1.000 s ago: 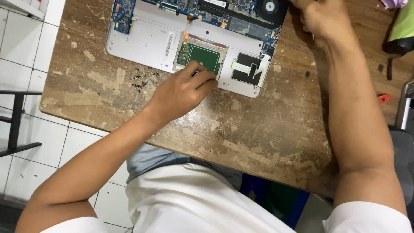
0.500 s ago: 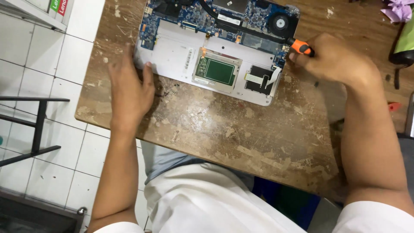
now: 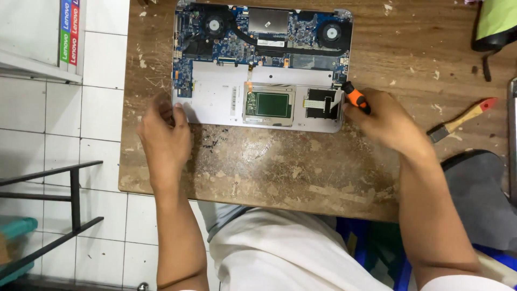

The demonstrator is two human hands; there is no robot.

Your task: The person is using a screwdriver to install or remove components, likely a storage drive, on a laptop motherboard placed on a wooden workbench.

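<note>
An opened laptop (image 3: 215,102) lies back-side up on a worn wooden table (image 3: 280,167), its blue circuit board, two fans and green trackpad board exposed. My left hand (image 3: 164,137) rests on the laptop's near left corner, fingers on its edge. My right hand (image 3: 385,124) grips an orange-and-black screwdriver (image 3: 356,97) at the laptop's near right corner, next to a black ribbon cable patch.
A small paintbrush with a red-tipped wooden handle (image 3: 460,121) lies on the table to the right. A green and black object (image 3: 495,24) sits at the far right corner. A black metal frame (image 3: 64,210) stands over white floor tiles on the left.
My left hand left the trackpad board and went to the laptop's left corner. My right hand came down to the right corner with the screwdriver. The view shifted, showing the whole laptop.
</note>
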